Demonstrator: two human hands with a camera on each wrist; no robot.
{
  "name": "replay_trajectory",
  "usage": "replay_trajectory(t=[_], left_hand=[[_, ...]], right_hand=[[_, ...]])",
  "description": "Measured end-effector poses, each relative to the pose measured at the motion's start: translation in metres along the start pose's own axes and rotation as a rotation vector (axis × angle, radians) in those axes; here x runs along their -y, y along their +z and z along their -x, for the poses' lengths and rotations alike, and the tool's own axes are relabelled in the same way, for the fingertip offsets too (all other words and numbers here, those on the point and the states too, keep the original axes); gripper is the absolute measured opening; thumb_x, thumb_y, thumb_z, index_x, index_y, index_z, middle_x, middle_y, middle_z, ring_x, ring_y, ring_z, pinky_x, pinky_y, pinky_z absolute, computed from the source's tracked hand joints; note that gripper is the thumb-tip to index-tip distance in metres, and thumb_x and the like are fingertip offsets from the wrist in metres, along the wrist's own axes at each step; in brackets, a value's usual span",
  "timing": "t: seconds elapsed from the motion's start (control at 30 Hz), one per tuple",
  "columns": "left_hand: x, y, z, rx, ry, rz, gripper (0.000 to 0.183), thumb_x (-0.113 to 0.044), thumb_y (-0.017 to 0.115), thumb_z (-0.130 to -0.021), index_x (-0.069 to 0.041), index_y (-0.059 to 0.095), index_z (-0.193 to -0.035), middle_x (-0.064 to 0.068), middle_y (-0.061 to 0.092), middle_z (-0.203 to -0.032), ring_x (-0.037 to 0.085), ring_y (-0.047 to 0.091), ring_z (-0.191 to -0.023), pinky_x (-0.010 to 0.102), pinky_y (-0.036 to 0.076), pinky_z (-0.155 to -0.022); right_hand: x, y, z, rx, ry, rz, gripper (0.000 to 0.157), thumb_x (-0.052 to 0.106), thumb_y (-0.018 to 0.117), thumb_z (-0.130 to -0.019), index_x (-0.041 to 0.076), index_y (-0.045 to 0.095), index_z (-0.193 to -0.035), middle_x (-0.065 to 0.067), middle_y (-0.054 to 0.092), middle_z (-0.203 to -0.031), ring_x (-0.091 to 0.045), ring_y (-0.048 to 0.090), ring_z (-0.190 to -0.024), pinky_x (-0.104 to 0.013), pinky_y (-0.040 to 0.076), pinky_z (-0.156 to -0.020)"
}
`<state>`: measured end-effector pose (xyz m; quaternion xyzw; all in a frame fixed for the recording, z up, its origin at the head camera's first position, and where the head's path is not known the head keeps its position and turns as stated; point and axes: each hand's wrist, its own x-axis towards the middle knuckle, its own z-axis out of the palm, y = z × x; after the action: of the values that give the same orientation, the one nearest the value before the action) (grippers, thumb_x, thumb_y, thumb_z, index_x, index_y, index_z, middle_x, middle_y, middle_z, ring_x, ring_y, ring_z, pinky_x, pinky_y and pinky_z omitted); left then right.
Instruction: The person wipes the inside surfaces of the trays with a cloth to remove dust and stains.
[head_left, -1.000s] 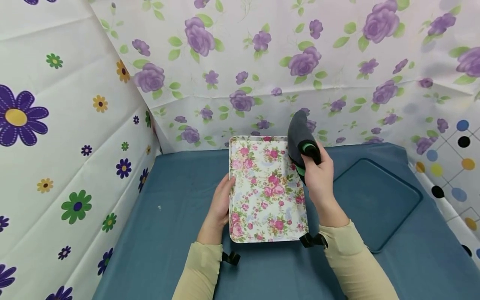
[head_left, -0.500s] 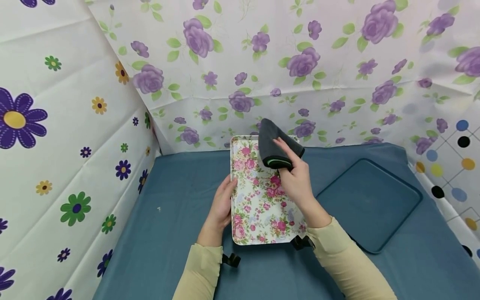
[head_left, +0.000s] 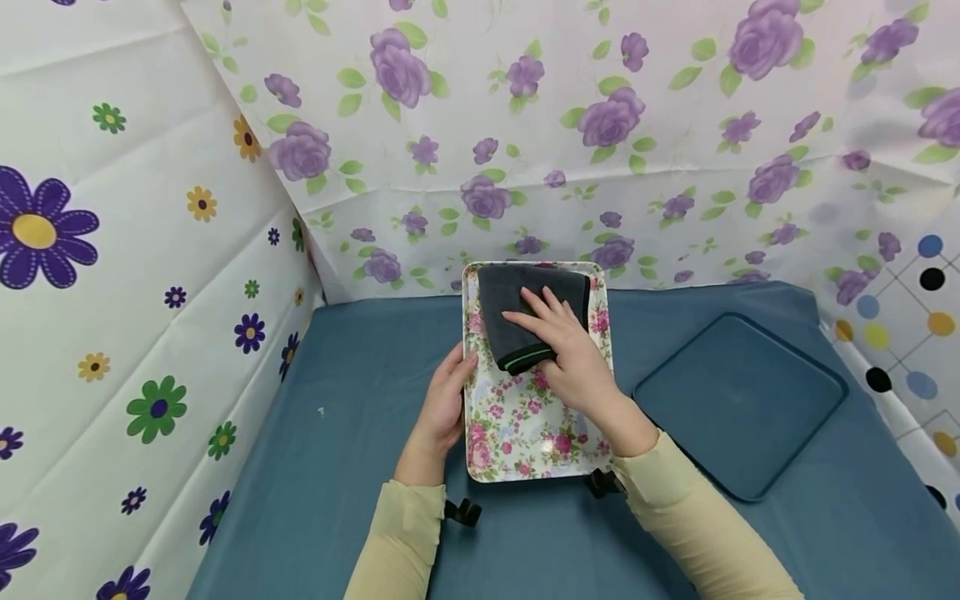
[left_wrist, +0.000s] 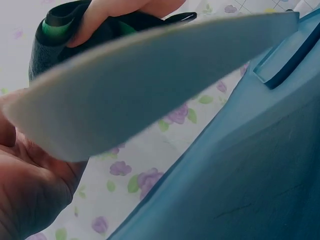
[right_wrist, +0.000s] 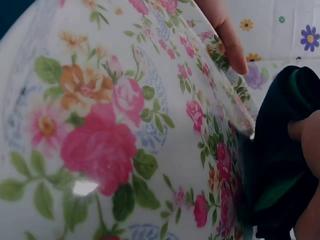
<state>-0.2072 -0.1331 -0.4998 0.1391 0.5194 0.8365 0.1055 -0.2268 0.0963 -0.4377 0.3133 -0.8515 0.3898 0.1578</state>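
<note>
White rectangular tray with pink floral print [head_left: 517, 429] held tilted above blue-covered counter [head_left: 367, 400]. Left hand [head_left: 442, 404]: fingers clamped on tray's left edge. Right hand [head_left: 576, 360]: fingers apart over folded dark-grey cloth [head_left: 504, 296], thumb hooked into its fold, against tray's upper half. Risk: far edge looks unsupported; hard off-centre pressure could twist tray from left grip.

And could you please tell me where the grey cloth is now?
In the head view, right of centre, the grey cloth lies on the upper half of the floral tray, under the right hand.
</note>
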Motion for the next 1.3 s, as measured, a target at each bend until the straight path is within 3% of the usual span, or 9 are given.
replay_trajectory(t=[0.23, 0.4, 0.5, 0.63, 0.83, 0.97, 1.3], left_hand=[[0.0, 0.0, 0.001, 0.047, 0.018, -0.046, 0.056, -0.03, 0.047, -0.117, -0.01, 0.034, -0.168, 0.013, 0.069, -0.13, 0.024, 0.075, -0.107, 0.037, 0.062, -0.092], [0.001, 0.0, -0.001, 0.093, 0.043, -0.092, 0.052, -0.019, 0.042, -0.117, -0.013, 0.035, -0.168, 0.009, 0.074, -0.122, 0.02, 0.075, -0.097, 0.033, 0.062, -0.084], [0.001, 0.001, -0.002, 0.104, 0.053, -0.124, 0.054, -0.014, 0.042, -0.115, -0.015, 0.035, -0.169, 0.008, 0.074, -0.126, 0.019, 0.074, -0.097, 0.032, 0.061, -0.082], [0.0, 0.003, -0.002, 0.106, 0.065, -0.168, 0.056, -0.011, 0.045, -0.114, -0.017, 0.035, -0.169, 0.01, 0.067, -0.144, 0.021, 0.07, -0.117, 0.034, 0.058, -0.095], [0.0, 0.005, -0.002, 0.122, 0.073, -0.199, 0.065, -0.004, 0.05, -0.11, -0.018, 0.032, -0.171, 0.014, 0.055, -0.158, 0.024, 0.061, -0.136, 0.035, 0.053, -0.105], [0.001, 0.004, -0.001, 0.126, 0.073, -0.202, 0.069, -0.004, 0.052, -0.108, -0.019, 0.03, -0.171, 0.015, 0.052, -0.161, 0.023, 0.058, -0.139, 0.035, 0.051, -0.108], [0.0, 0.004, -0.003, 0.121, 0.072, -0.201, 0.066, -0.005, 0.051, -0.11, -0.021, 0.032, -0.171, 0.014, 0.053, -0.16, 0.024, 0.056, -0.141, 0.035, 0.048, -0.112]], right_hand=[[0.005, 0.0, -0.003, 0.025, -0.085, 0.079, 0.095, -0.03, 0.045, -0.08, 0.024, 0.058, -0.157, -0.006, 0.03, -0.174, -0.031, 0.015, -0.164, -0.056, 0.009, -0.131], [0.006, -0.001, -0.006, 0.045, -0.109, 0.157, 0.086, -0.023, 0.058, -0.087, 0.026, 0.058, -0.158, -0.007, 0.024, -0.176, -0.032, 0.012, -0.164, -0.057, 0.008, -0.131], [0.007, -0.001, -0.008, 0.078, -0.096, 0.212, 0.092, -0.019, 0.069, -0.086, 0.027, 0.049, -0.163, -0.009, 0.016, -0.178, -0.034, 0.008, -0.164, -0.058, 0.007, -0.131], [0.011, -0.001, -0.01, 0.125, -0.075, 0.277, 0.108, -0.014, 0.078, -0.084, 0.029, 0.032, -0.171, -0.008, 0.007, -0.18, -0.036, 0.003, -0.164, -0.063, 0.005, -0.129], [0.014, 0.003, -0.01, 0.142, -0.073, 0.376, 0.112, -0.009, 0.081, -0.088, 0.03, 0.02, -0.174, -0.007, 0.001, -0.18, -0.036, -0.003, -0.164, -0.066, 0.002, -0.128], [0.016, 0.006, -0.011, 0.134, -0.075, 0.421, 0.116, -0.009, 0.084, -0.085, 0.031, 0.021, -0.174, -0.008, 0.003, -0.18, -0.036, -0.004, -0.164, -0.067, 0.003, -0.128], [0.02, 0.004, -0.015, 0.083, -0.051, 0.444, 0.11, -0.009, 0.083, -0.085, 0.033, 0.03, -0.171, -0.006, 0.008, -0.18, -0.035, -0.002, -0.164, -0.069, 0.006, -0.127]])
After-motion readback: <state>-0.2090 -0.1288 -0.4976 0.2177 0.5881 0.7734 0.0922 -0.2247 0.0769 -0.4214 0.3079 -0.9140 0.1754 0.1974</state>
